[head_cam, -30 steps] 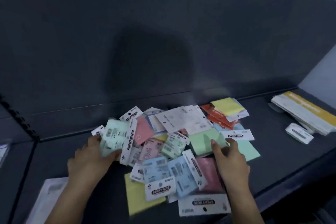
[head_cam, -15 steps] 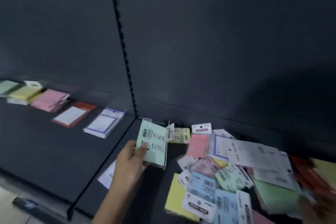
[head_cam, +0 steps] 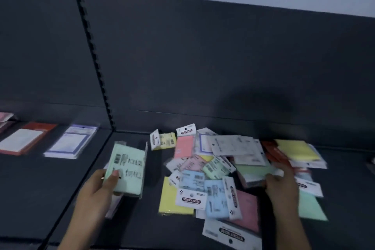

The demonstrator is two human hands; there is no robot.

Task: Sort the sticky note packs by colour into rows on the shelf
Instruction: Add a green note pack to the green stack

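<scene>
- The left hand has lifted the green pack away from the pile, where it gripped it a second ago. Thumb on the printed face and fingers behind, it now holds the pack above the shelf, left of the pile and just right of the seam between the two bays.
- Half a second ago the view swung left and showed the sorted row along the back edge of the left bay, with a green stack at its far left end. The view has since swung back. Only the orange pack, the purple-bordered pack and a sliver of pink at the left edge show now.
- The green pack has barely travelled in that half second and is well short of the row. So the carry to the green stack is, in my judgement, yet to be made.
- The right hand, almost out of view half a second ago, is back at the right side of the pile. Its fingers curl over the edge of a pale green pack, which looks tipped up off the packs below. Blur hides how firm that hold is.
- This suggests a second green is being collected, so both could go left in one trip.
- Most of the pile is unsorted: yellow, blue, pink and red packs lie overlapped in the middle of the right bay, toward its back edge.
</scene>
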